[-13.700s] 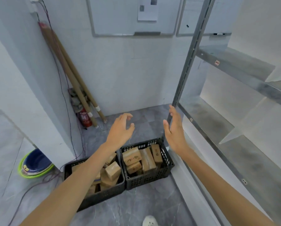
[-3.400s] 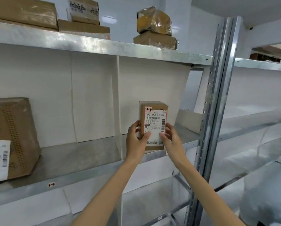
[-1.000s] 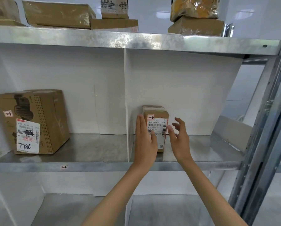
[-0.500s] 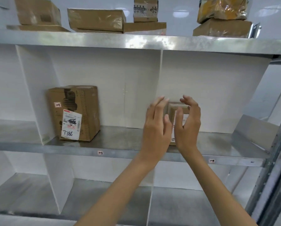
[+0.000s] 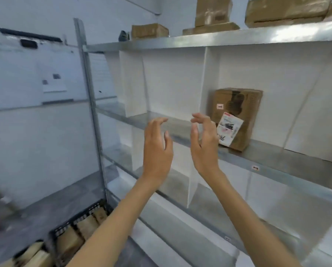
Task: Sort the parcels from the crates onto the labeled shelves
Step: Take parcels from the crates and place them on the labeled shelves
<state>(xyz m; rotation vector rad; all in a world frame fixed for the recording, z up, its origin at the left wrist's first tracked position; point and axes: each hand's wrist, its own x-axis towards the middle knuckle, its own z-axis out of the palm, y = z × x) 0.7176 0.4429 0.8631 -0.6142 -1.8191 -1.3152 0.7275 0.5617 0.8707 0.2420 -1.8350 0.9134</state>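
Left hand (image 5: 157, 149) and right hand (image 5: 203, 149) were both raised in front of the rack. Palms faced each other and the fingers were loosely spread and slightly curved. They held nothing and touched nothing.

We judged the next pick had to come from the black plastic lattice crate (image 5: 78, 218) on the grey floor (image 5: 74, 189). It sat down and to the left of the hands, well below them, with the left hand nearer. Small brown cardboard parcels (image 5: 68, 243) lay packed inside, but they were too blurred for us to tell their long axes. More brown parcels (image 5: 34, 255) showed at the bottom-left corner, and we could not tell what held them.

In the way of a reach down:
- The galvanised steel upright post (image 5: 90, 93) stood just beside the crate's far end.
- The lowest shelf edge ran close along the crate's right side.

So we judged the hands should swing left, clear of the rack, while dropping.

Behind the right hand a large brown cardboard box with a white printed label (image 5: 238, 116) stood on the grey metal middle shelf (image 5: 277, 157). It was near the fingers, but we judged them apart. White divider panels (image 5: 203, 83) split the shelf into bays, and a small tag (image 5: 255, 168) sat on its front edge. The top shelf carried further taped cardboard boxes (image 5: 149, 30). A whiteboard with a paper sheet (image 5: 53, 83) hung on the left wall.
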